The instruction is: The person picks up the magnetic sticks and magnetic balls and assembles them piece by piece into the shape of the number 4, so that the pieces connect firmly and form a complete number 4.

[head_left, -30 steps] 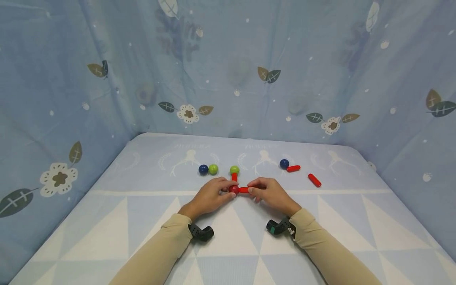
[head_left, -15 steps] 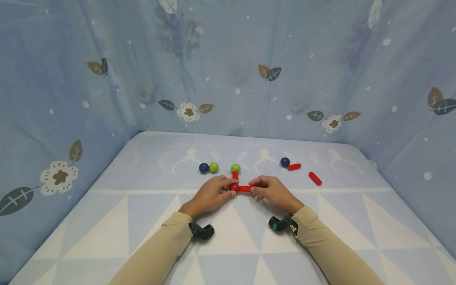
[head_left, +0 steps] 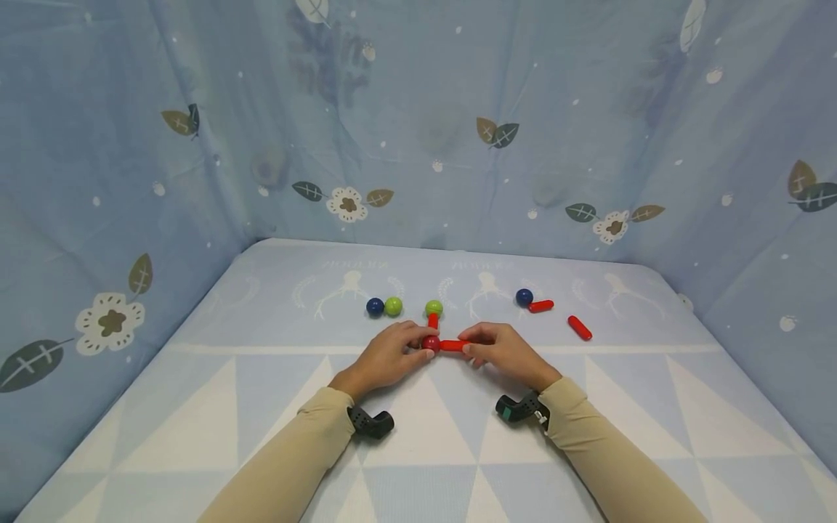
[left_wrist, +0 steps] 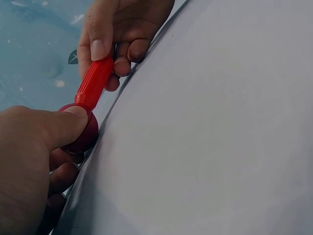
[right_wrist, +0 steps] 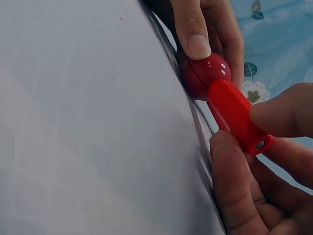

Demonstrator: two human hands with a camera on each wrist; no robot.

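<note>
In the head view my left hand (head_left: 386, 359) grips a dark red ball (head_left: 431, 343) between thumb and fingers. My right hand (head_left: 505, 356) pinches the outer part of a bright red ridged rod (head_left: 453, 346), whose other end meets the ball. The right wrist view shows a small round hole in the near end of this rod (right_wrist: 232, 110). In the left wrist view my thumb lies over the ball (left_wrist: 87, 136) right at the joint. A second red rod (head_left: 433, 320) runs back from the ball to a green ball (head_left: 434, 308), partly hidden by my left fingers.
Behind my left hand a dark blue ball (head_left: 375, 307) and a green ball (head_left: 393, 306) sit side by side. Back right are another blue ball (head_left: 524, 297), a red rod (head_left: 540, 306) beside it, and a separate red rod (head_left: 579, 327). Patterned curtains (head_left: 431, 131) border the table.
My right hand has shifted slightly to the right, and more of the red rod shows between it and the ball. My left hand keeps its hold on the ball.
</note>
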